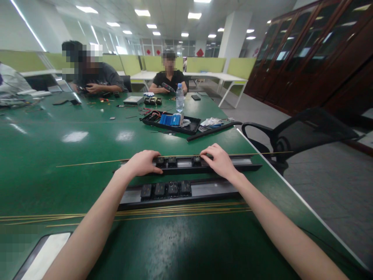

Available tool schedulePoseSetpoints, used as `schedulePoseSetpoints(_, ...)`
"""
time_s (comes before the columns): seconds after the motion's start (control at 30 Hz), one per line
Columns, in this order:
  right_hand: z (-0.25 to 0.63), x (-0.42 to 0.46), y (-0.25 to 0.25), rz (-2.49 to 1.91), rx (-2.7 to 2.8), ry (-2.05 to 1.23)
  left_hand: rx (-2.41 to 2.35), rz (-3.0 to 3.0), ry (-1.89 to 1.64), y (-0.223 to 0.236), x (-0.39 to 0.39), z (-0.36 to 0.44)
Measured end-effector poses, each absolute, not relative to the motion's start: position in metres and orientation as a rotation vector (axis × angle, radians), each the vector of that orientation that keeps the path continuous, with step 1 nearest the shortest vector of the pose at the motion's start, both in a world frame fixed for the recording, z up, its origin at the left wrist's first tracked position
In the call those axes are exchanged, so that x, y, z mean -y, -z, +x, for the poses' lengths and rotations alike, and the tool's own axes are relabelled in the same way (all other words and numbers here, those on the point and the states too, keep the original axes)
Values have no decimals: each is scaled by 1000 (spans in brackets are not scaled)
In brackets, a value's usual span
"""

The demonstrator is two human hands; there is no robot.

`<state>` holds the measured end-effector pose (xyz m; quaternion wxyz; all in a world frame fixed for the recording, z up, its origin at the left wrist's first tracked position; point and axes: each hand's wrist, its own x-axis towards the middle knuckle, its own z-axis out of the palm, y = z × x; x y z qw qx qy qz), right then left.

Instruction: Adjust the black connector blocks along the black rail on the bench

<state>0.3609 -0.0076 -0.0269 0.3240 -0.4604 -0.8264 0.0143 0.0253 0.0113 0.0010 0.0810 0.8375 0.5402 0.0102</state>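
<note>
A long black channel [186,170] lies across the green table, with small black blocks [171,161] sitting in it. My left hand [145,162] grips its left part, thumb on the near side and fingers on the far side. Along its far edge runs a thin brass rod [90,163], which sticks out past both ends. My right hand [218,160] is closed in a pinch on this rod, beside the rightmost black block [196,160]. Nearer to me is a second black channel [215,190], holding several larger black blocks [159,189] in a row.
Several loose brass rods [180,210] lie along the near side. A phone-like slab [43,252] is at the lower left. Beyond the channels are a black tray [190,126], a water bottle [180,99] and a black strip [212,132]. Two people sit opposite; a chair [303,128] stands right.
</note>
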Motion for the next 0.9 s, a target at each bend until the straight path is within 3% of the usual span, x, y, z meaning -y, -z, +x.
schedulePoseSetpoints(0.9,400,-3,9,-1278,2373,134,-1622,2465,-9,-6,-9,28)
